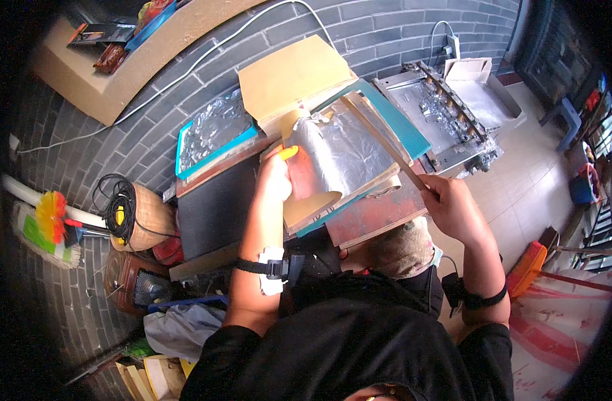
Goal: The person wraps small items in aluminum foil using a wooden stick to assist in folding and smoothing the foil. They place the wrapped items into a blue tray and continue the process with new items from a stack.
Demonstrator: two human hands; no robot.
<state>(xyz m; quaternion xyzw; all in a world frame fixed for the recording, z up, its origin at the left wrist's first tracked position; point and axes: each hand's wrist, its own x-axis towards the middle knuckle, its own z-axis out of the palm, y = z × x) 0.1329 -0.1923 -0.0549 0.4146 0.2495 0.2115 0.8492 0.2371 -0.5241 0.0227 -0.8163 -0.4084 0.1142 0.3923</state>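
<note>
My left hand (276, 176), with a yellow finger cot (288, 152) on its thumb, grips the left side of a curled foil-faced sheet (306, 173). The sheet bows up from a stack, showing a reddish surface and a tan underside at its near end. Crinkled silver foil (358, 150) covers the stack to the right of the curl. My right hand (449, 205) holds a thin flat wooden stick (381, 135) by its near end. The stick lies slantwise along the stack's right side. Beneath are teal corrugated sheets (411, 135) and a worn reddish board (373, 218).
A teal-rimmed tray (211, 163) of foil scraps stands at the left. Behind the stack leans a tan board (296, 75). On the right are a metal frame (436, 110) littered with foil and an open cardboard box (486, 103). A woven basket (153, 218) with coiled cable sits far left.
</note>
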